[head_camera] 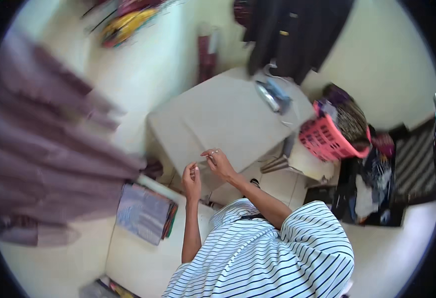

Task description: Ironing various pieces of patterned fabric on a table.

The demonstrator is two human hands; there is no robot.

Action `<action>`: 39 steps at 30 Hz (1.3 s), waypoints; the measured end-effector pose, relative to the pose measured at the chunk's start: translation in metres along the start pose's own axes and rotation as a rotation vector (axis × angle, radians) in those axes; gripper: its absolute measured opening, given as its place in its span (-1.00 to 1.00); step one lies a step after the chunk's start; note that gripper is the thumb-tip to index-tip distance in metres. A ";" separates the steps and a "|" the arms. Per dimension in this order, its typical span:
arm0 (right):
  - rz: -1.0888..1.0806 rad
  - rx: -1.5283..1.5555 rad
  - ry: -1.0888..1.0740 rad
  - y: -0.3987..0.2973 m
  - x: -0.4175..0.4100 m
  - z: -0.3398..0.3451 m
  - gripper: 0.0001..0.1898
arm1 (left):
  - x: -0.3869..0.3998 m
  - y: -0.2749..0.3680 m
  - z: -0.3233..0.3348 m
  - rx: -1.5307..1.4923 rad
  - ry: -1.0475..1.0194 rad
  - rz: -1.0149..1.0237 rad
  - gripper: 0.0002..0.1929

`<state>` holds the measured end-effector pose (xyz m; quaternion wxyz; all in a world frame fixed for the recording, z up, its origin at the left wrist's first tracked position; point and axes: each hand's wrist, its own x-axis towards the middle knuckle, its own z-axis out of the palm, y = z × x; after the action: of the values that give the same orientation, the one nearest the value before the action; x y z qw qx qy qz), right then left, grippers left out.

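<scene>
My left hand is raised with its fingers curled in, near the front corner of a table with a pale cover. Beside it, to the right, my right hand has bent fingers and a ring on one of them. The hands nearly meet; whether something small is between the fingertips cannot be told. On the table's far right part lies a blue and silver object, blurred, perhaps a clothes iron, with a pale cord near it. A stack of folded cloths lies on a white surface left of my left hand.
A pink plastic basket full of clothes stands right of the table. Beyond it is an open dark suitcase with clothes. Dark garments hang at the back wall. A large mauve cloth hangs at the left.
</scene>
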<state>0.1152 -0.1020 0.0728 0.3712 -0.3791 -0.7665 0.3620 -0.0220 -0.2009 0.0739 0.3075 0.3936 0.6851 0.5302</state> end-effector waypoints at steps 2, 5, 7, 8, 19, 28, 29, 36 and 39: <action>0.029 -0.051 0.112 0.026 -0.006 -0.048 -0.75 | 0.007 0.024 0.048 -0.013 -0.120 0.035 -0.71; 0.141 0.008 0.261 0.060 -0.024 -0.124 -0.77 | 0.010 0.052 0.124 -0.029 -0.268 0.090 -0.72; 0.264 -0.083 0.323 0.070 -0.037 -0.183 -0.77 | 0.009 0.075 0.179 0.000 -0.404 0.160 -0.73; 0.268 -0.089 0.357 0.079 -0.044 -0.208 -0.77 | 0.007 0.088 0.204 0.001 -0.467 0.177 -0.73; 0.477 -0.064 0.788 0.197 -0.141 -0.431 -0.79 | -0.029 0.153 0.468 -0.066 -0.910 0.310 -0.68; 0.577 -0.747 1.026 0.237 -0.185 -0.547 -0.74 | -0.021 0.162 0.547 -0.015 -1.140 0.277 -0.65; 0.579 -0.891 1.006 0.240 -0.189 -0.555 -0.73 | -0.017 0.163 0.554 -0.016 -1.164 0.260 -0.65; 0.884 -0.858 1.138 0.280 -0.215 -0.614 -0.55 | 0.003 0.159 0.582 -0.014 -1.249 0.241 -0.64; 1.035 -0.926 1.192 0.308 -0.239 -0.649 -0.35 | 0.005 0.155 0.582 0.031 -1.259 0.233 -0.65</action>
<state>0.8635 0.0112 0.0455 0.3077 -0.9105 -0.2507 -0.1160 0.4970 0.1048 0.0799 0.5856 0.7060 0.3335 0.2176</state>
